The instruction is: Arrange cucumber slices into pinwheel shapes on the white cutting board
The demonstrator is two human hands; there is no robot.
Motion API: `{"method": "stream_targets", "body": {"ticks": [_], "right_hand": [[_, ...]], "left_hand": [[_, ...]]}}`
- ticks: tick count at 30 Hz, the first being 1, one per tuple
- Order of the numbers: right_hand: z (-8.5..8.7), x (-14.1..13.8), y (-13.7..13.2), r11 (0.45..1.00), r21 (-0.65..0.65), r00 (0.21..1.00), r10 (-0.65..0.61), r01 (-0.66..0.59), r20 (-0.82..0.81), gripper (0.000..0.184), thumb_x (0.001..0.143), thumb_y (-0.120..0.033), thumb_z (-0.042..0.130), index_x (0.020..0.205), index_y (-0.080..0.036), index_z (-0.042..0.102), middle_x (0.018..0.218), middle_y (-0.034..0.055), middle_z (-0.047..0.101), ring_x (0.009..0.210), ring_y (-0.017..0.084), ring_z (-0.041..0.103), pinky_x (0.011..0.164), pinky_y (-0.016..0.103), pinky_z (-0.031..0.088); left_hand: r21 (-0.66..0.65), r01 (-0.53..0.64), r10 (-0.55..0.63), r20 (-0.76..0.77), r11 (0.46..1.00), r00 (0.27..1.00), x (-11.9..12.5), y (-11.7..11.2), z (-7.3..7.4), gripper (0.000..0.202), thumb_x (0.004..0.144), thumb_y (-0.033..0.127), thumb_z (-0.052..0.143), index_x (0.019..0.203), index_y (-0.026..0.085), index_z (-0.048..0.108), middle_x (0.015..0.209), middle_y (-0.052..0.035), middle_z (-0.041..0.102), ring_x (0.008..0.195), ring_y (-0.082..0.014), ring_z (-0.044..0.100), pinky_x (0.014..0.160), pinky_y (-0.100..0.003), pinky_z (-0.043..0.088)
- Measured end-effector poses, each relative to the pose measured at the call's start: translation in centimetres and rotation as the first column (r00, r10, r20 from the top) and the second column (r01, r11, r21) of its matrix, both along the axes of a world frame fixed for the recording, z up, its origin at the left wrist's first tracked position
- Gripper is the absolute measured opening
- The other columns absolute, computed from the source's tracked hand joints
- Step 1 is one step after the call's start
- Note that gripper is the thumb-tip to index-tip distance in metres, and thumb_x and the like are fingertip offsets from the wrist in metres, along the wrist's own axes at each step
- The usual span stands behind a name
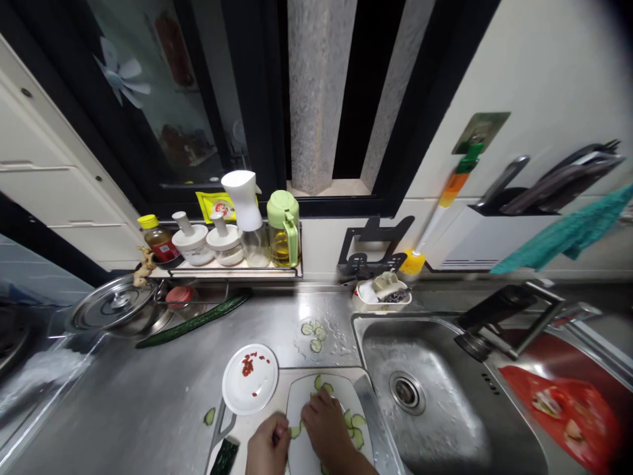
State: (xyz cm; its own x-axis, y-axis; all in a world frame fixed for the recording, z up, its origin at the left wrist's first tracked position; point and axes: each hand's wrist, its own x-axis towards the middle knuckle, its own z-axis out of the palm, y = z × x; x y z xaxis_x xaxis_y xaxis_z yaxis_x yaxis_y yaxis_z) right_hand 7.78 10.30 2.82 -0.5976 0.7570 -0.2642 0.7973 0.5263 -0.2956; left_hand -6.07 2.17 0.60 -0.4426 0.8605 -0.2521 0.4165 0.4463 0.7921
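My left hand [268,445] is at the bottom edge, fingers curled and pinched on a green cucumber slice [295,432] at the left rim of a white plate [332,396]. My right hand [325,425] lies palm down over the plate's middle, fingers bent onto the slices, and it hides part of them. More cucumber slices [355,429] lie along the plate's right side. A small white dish [250,379] with red bits stands just left of the plate. A knife [223,448] rests below that dish.
A steel sink [445,402] with a dark faucet [504,316] is to the right. A whole cucumber [195,321], loose slices [314,333], a pot lid [113,305] and a condiment rack [227,254] lie further back. A red bag [564,402] sits far right.
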Motion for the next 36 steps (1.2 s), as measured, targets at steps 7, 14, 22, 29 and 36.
{"method": "stream_targets", "body": {"ticks": [7, 14, 22, 29, 36], "right_hand": [[0.3, 0.0, -0.1, 1.000, 0.014, 1.000, 0.010, -0.010, -0.010, 0.019, 0.090, -0.023, 0.049, 0.092, -0.020, 0.068, 0.102, 0.0068, 0.069, 0.115, 0.030, 0.053, 0.089, 0.043, 0.041], [0.8, 1.2, -0.6, 0.997, -0.001, 0.985, -0.077, 0.078, -0.152, 0.014, 0.089, -0.023, 0.051, 0.086, -0.023, 0.065, 0.099, 0.0024, 0.069, 0.111, 0.026, 0.053, 0.085, 0.040, 0.039], [-2.5, 3.5, -3.2, 0.983, 0.088, 0.938, -0.127, 0.163, -0.322, 0.013, 0.082, -0.015, 0.053, 0.078, -0.022, 0.063, 0.086, 0.0024, 0.066, 0.094, 0.023, 0.054, 0.076, 0.037, 0.036], [-4.4, 4.6, -5.2, 0.963, 0.251, 0.950, -0.010, 0.094, -0.314, 0.009, 0.072, -0.015, 0.065, 0.074, -0.023, 0.063, 0.078, 0.0001, 0.066, 0.088, 0.021, 0.055, 0.073, 0.032, 0.038], [-5.8, 4.7, -5.9, 0.961, 0.267, 0.974, -0.007, 0.070, -0.228, 0.013, 0.067, -0.014, 0.067, 0.075, -0.025, 0.066, 0.079, -0.0001, 0.067, 0.087, 0.022, 0.057, 0.070, 0.031, 0.039]], "left_hand": [[-0.002, -0.012, 0.013, 0.023, 1.000, 1.000, 0.2, 0.1, -0.3, 0.017, 0.073, 0.035, 0.050, 0.072, 0.022, 0.060, 0.061, 0.0036, 0.053, 0.058, -0.0120, 0.051, 0.063, -0.020, 0.043], [-0.098, -0.032, 0.034, 0.016, 0.995, 0.999, -2.7, -0.7, 0.1, 0.029, 0.075, 0.045, 0.051, 0.079, 0.022, 0.067, 0.068, 0.0008, 0.066, 0.064, -0.0145, 0.059, 0.066, -0.022, 0.045], [-0.193, -0.012, -0.021, -0.169, 0.981, 0.985, -5.0, -1.6, -2.3, 0.033, 0.073, 0.032, 0.055, 0.100, 0.017, 0.068, 0.094, -0.0080, 0.073, 0.087, -0.0211, 0.067, 0.083, -0.027, 0.048], [-0.190, 0.052, -0.098, -0.241, 0.980, 0.966, -3.9, -0.6, -1.7, 0.016, 0.073, 0.022, 0.049, 0.079, 0.019, 0.064, 0.088, -0.0093, 0.069, 0.086, -0.0221, 0.064, 0.082, -0.030, 0.045], [-0.161, 0.061, -0.084, -0.144, 0.985, 0.986, -3.7, -0.4, 0.2, 0.007, 0.072, 0.025, 0.050, 0.065, 0.023, 0.052, 0.062, 0.0028, 0.059, 0.064, -0.0140, 0.057, 0.066, -0.021, 0.042]]}}
